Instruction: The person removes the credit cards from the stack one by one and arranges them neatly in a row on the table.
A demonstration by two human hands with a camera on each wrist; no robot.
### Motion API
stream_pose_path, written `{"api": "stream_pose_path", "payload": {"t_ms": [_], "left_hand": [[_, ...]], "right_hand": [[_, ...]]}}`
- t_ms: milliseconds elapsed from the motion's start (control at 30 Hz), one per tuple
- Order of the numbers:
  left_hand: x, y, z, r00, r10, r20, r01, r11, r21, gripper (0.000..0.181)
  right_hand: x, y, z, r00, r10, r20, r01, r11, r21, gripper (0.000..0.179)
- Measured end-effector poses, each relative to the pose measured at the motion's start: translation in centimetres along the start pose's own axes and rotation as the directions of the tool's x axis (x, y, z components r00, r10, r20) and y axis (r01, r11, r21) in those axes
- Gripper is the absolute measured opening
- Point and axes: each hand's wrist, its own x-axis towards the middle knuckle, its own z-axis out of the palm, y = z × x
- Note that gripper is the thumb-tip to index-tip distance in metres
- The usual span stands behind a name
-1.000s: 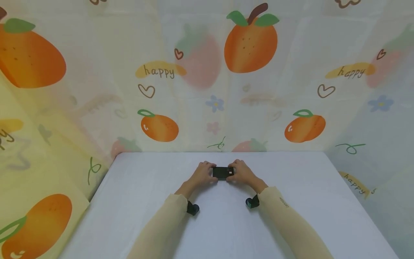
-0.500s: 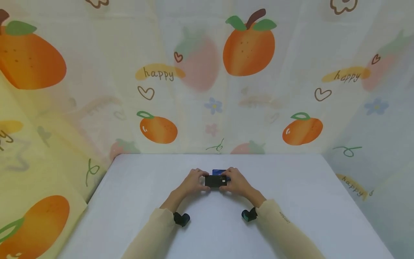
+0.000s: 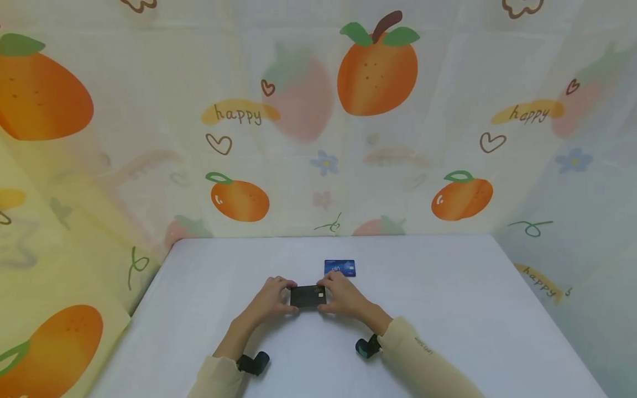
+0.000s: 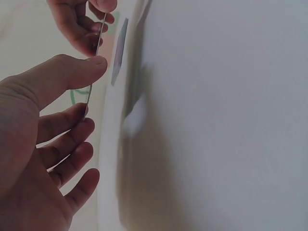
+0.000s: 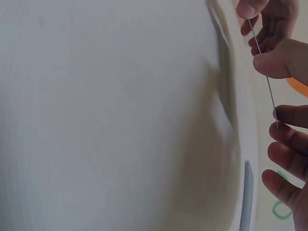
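A black card (image 3: 304, 297) with a small chip is held between both hands above the white table. At its left end my left hand (image 3: 271, 298) pinches it between thumb and fingers. My right hand (image 3: 345, 298) pinches the opposite end the same way. Both wrist views show the card edge-on as a thin line, and in the left wrist view the left thumb (image 4: 79, 72) presses on one face. Behind the right hand a blue card (image 3: 343, 267) lies flat on the table, its lower edge partly covered by the fingers.
The white table (image 3: 448, 309) runs back to a hanging fruit-print cloth (image 3: 298, 182). A yellowish cloth side (image 3: 59, 232) borders it on the left. Small black wrist cameras (image 3: 254, 363) sit on both wrists.
Both hands have drawn the black card toward the person and to the left. The blue card, hidden at first behind it, has come into view and lies on the table.
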Motion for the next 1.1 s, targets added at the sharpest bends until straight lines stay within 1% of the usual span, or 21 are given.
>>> {"api": "stream_pose_path", "payload": {"t_ms": [200, 400, 467, 633, 833, 1000, 1100], "left_hand": [[-2.5, -1.4, -0.3, 0.999, -0.026, -0.021, 0.027, 1.000, 0.007, 0.053], [-4.4, -2.6, -1.5, 0.993, -0.117, -0.011, 0.117, 0.993, -0.002, 0.054], [-4.9, -3.0, -2.0, 0.991, -0.130, -0.009, 0.130, 0.992, -0.001, 0.054], [-6.1, -4.3, -2.8, 0.990, -0.141, 0.001, 0.141, 0.990, 0.019, 0.056], [-7.7, -5.7, -3.9, 0.984, -0.179, 0.016, 0.179, 0.984, -0.003, 0.057], [-8.2, -6.3, -4.7, 0.983, -0.184, 0.011, 0.184, 0.983, 0.003, 0.057], [-8.4, -6.6, -5.1, 0.982, -0.189, 0.008, 0.189, 0.982, 0.004, 0.056]], "right_hand": [[0.4, -1.5, 1.9, 0.999, -0.046, 0.022, 0.047, 0.998, -0.047, 0.054], [1.2, -3.5, 3.3, 0.997, -0.050, 0.059, 0.055, 0.995, -0.086, 0.055], [1.6, -4.2, 3.7, 0.997, -0.049, 0.066, 0.055, 0.995, -0.088, 0.055], [2.2, -5.8, 4.6, 0.995, -0.059, 0.082, 0.068, 0.992, -0.103, 0.054], [2.8, -7.4, 5.5, 0.991, -0.094, 0.099, 0.105, 0.989, -0.109, 0.054], [3.5, -8.6, 5.6, 0.989, -0.102, 0.105, 0.113, 0.988, -0.107, 0.053], [3.9, -9.0, 5.5, 0.989, -0.107, 0.106, 0.119, 0.985, -0.123, 0.053]]}}
